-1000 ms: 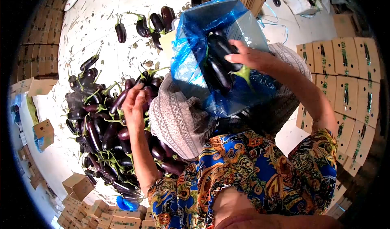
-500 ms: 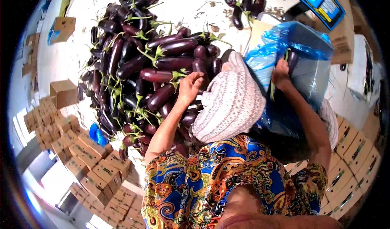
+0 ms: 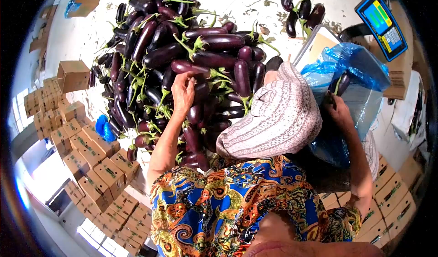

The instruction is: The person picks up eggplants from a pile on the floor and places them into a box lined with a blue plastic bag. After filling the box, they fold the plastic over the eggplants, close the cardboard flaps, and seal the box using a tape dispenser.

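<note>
A large heap of dark purple eggplants (image 3: 159, 47) with green stems lies on the white surface ahead and to the left. My left hand (image 3: 183, 91) reaches into its near side, fingers curled round the end of an eggplant (image 3: 200, 91). On the right, my right hand (image 3: 338, 112) is inside the opening of a blue plastic bag (image 3: 365, 70). Its fingers are bent, and the dark shape at their tips is too shaded to make out. Just beyond them an eggplant (image 3: 343, 82) with its stem showing rests in the bag.
Patterned light cloth (image 3: 278, 115) covers my knee between heap and bag. A scale display (image 3: 382, 24) stands at the upper right, near a few separate eggplants (image 3: 305, 10). Stacked cardboard boxes (image 3: 93, 170) fill the lower left, with more boxes (image 3: 388, 202) at the lower right.
My left hand has shifted left across the heap to another eggplant. My right hand has drawn back towards me, away from the eggplant in the bag. The whole view has shifted somewhat.
</note>
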Tool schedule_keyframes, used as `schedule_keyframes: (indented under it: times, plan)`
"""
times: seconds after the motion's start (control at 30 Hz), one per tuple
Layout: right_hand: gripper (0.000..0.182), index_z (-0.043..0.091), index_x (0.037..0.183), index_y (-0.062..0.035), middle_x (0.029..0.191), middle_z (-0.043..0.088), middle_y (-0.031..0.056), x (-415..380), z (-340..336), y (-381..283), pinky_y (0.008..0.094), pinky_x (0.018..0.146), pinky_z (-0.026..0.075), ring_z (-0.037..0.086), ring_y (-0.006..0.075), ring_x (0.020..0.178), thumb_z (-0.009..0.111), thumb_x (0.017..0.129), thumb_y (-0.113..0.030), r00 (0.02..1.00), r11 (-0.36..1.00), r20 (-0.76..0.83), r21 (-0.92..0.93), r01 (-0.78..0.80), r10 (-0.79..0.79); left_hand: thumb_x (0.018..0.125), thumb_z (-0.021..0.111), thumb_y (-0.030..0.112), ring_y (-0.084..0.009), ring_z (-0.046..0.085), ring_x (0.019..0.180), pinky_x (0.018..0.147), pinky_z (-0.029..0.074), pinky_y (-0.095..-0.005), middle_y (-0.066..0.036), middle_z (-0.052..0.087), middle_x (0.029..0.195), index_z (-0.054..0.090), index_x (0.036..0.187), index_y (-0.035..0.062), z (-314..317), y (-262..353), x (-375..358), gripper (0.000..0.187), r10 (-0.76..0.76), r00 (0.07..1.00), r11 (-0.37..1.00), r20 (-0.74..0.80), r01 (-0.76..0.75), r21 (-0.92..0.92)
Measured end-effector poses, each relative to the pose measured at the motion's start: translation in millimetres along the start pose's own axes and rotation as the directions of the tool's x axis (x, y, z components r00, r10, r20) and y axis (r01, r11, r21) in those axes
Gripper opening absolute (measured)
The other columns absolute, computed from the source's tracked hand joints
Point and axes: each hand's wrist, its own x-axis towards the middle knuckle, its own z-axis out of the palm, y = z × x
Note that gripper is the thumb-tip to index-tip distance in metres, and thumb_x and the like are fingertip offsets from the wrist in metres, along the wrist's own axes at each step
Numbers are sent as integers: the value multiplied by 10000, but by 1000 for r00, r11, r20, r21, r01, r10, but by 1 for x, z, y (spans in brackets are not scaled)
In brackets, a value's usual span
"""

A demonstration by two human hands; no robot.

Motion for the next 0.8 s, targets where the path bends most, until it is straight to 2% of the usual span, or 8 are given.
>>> schedule_keyframes:
  times: [0.17,0.2,0.3,0.4,0.57,0.63,0.7,0.8]
  plan:
    - [368,543,1187,-5,975,631,191,-25,-29,-52,386,808,473,620,346,920,588,890,-218,989,995,123,39,-87,82,832,570,28,-307,618,861,785,484,-373,-150,629,920,652,991,23,-5,-18,-38,179,-49,998,999,-46,50,19]
    - [361,545,1185,-9,994,634,189,-30,-28,-50,385,812,474,620,346,933,588,894,-218,990,995,130,67,-71,62,825,571,18,-305,617,862,787,484,-367,-153,624,929,645,989,19,-4,-18,-46,180,-118,993,993,-28,117,-34]
    - [353,550,1186,-13,1051,639,190,-39,-25,-44,386,829,474,618,348,972,593,905,-222,989,993,144,121,-3,-15,828,572,16,-302,617,851,776,486,-364,-159,619,927,638,990,18,11,-8,-70,175,89,996,996,24,-89,0]
    - [387,540,1210,12,1120,630,206,-53,-11,-27,401,876,466,604,375,1020,605,911,-225,980,991,153,59,119,-127,841,606,89,-329,610,860,775,489,-388,-180,610,947,614,1046,12,50,23,-80,220,9,991,991,132,9,-130]
    - [387,542,1219,26,1193,598,211,-61,-11,-45,416,923,441,562,380,1099,590,918,-212,957,989,253,75,131,-146,801,704,280,-425,559,957,832,452,-483,-261,589,997,418,1289,-30,145,29,-62,645,34,979,997,203,-49,68]
    - [393,542,1224,25,1196,599,207,-64,-16,-59,421,916,443,565,385,1084,588,919,-218,961,994,265,88,63,-84,722,770,320,-439,538,960,849,450,-485,-259,546,1040,316,1358,15,168,42,-55,839,-137,982,979,129,114,170]
    - [396,543,1234,13,1177,608,210,-69,-10,-52,419,895,451,585,376,1041,589,917,-220,976,998,209,9,66,-66,691,780,270,-434,529,974,857,449,-476,-245,533,1038,347,1361,53,191,46,-46,826,-268,963,959,-6,267,89]
    - [401,543,1254,-12,1155,621,209,-73,-17,-61,405,871,461,607,354,994,587,916,-224,980,998,199,55,-7,-4,733,733,179,-260,606,932,844,470,-364,-141,620,1049,516,1232,36,165,47,-41,563,-382,879,694,286,478,-539]
